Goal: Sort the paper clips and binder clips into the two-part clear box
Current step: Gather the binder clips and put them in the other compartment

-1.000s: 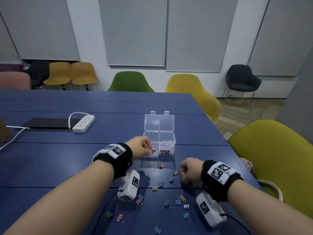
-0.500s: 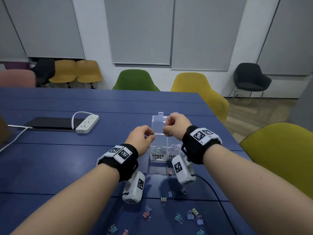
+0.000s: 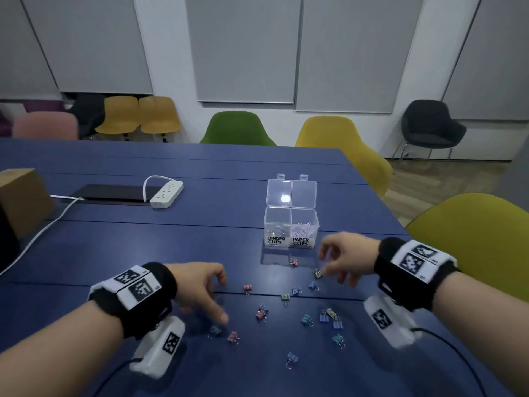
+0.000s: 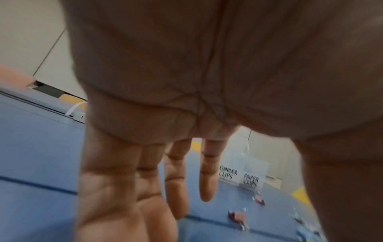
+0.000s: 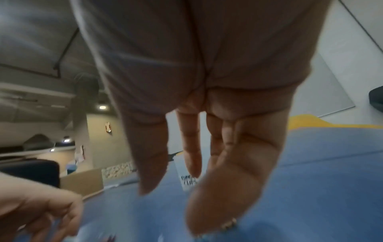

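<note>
Both hands hover low over the blue tabletop (image 3: pixel 114 253), fingers loosely spread and holding nothing. The left hand (image 3: pixel 200 285) reaches toward a dark binder clip (image 3: pixel 215 330); the right hand (image 3: pixel 346 257) is just beside a yellow binder clip (image 3: pixel 317 273). The clear box (image 3: pixel 290 224) stands open beyond the scattered clips.

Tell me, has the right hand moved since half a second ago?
Yes. The right hand has dropped from over the clear box to the table in front of it, nearer the person, reaching toward a yellow binder clip.
</note>
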Demonstrator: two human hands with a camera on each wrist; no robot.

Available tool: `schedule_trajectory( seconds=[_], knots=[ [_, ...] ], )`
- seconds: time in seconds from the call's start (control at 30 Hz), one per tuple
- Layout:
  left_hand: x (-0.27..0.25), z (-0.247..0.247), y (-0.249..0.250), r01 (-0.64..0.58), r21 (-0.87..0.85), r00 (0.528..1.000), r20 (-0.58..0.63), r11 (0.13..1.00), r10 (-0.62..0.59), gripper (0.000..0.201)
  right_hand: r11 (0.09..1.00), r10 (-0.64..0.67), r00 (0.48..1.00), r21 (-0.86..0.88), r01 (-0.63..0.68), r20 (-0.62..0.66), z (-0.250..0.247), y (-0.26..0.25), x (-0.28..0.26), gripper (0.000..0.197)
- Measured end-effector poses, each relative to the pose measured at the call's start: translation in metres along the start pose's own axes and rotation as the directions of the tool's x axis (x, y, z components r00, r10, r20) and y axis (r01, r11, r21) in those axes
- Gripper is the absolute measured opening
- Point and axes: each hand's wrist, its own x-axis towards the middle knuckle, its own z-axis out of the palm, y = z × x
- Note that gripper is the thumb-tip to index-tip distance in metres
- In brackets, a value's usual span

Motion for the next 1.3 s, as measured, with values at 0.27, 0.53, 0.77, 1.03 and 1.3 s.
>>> schedule_trajectory(
  seconds=[0.27,0.53,0.77,1.03,1.3],
  knots=[
    [-0.016,0.054,0.020,0.018,0.218,0.997,-0.082,0.976,0.001,0.076,0.953,0.194,0.963,-0.266,-0.141,0.185,0.053,0.017,-0.057,0.068],
    [-0.004,0.076,0.058,0.075,0.167,0.972,-0.233,0.983,-0.035,0.030,0.859,0.121,0.993,-0.500,-0.112,-0.014,0.085,-0.016,-0.047,0.029],
    [-0.003,0.082,0.082,0.094,0.168,0.964,-0.261,0.981,-0.048,0.077,0.796,0.153,0.988,-0.592,-0.126,-0.006,0.088,-0.025,-0.049,0.017],
    [0.000,0.083,0.090,0.021,0.274,0.966,-0.252,0.962,0.051,0.004,0.745,0.235,0.970,-0.631,-0.217,-0.056,0.087,-0.003,-0.047,0.013],
    [0.006,0.085,0.090,0.014,0.420,0.986,-0.157,0.907,0.058,0.023,0.719,0.225,0.973,-0.666,-0.197,-0.046,0.089,-0.018,-0.053,0.041]
  ],
)
